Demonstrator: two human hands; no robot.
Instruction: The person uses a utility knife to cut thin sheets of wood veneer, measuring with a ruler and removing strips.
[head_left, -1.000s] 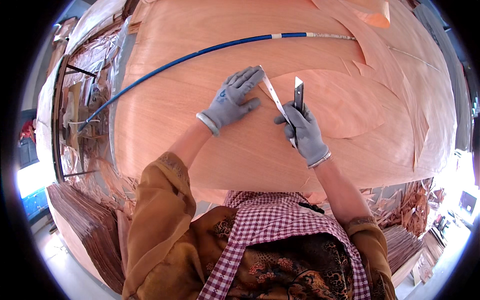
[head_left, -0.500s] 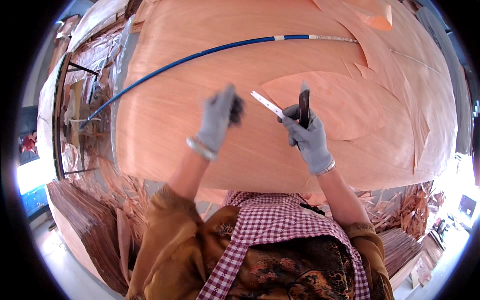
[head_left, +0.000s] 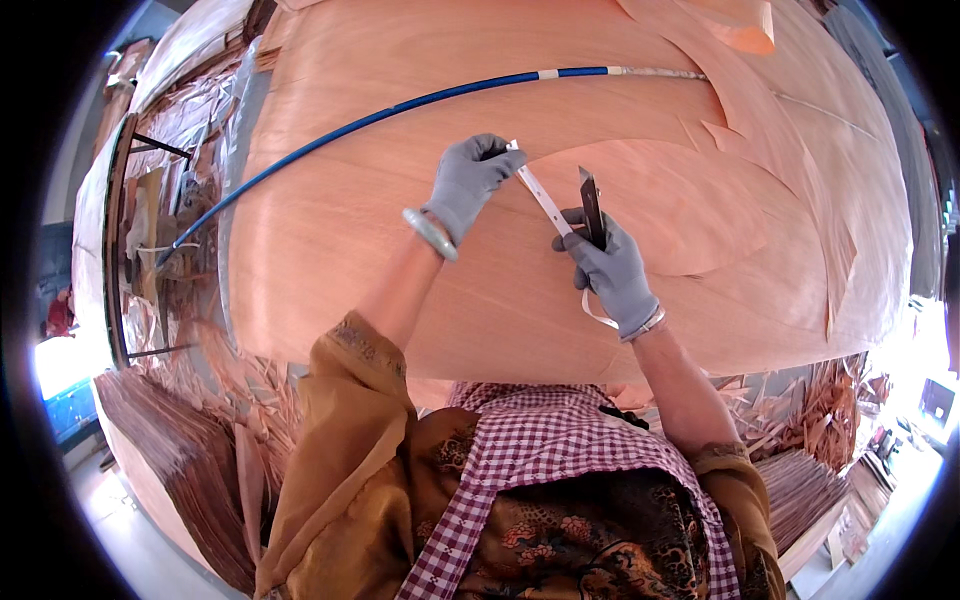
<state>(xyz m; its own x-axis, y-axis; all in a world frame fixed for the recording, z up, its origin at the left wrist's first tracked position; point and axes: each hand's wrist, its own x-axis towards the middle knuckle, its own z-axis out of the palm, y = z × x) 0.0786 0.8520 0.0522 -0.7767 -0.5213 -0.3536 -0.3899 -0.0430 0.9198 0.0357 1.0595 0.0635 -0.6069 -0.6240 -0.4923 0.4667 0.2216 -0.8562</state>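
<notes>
Head view: both gloved hands work over a wide veneer sheet (head_left: 380,250). The left hand (head_left: 468,185) pinches the upper end of a white tape strip (head_left: 540,195) against the sheet. The right hand (head_left: 610,272) is closed around a dark knife (head_left: 591,205), blade end up, with the strip running under its fingers. A blue rod (head_left: 400,105) curves across the sheet above the hands, apart from them.

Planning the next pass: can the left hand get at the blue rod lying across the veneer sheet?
Probably yes. The left hand holds the white strip just below the blue rod, with only bare veneer sheet between.
</notes>
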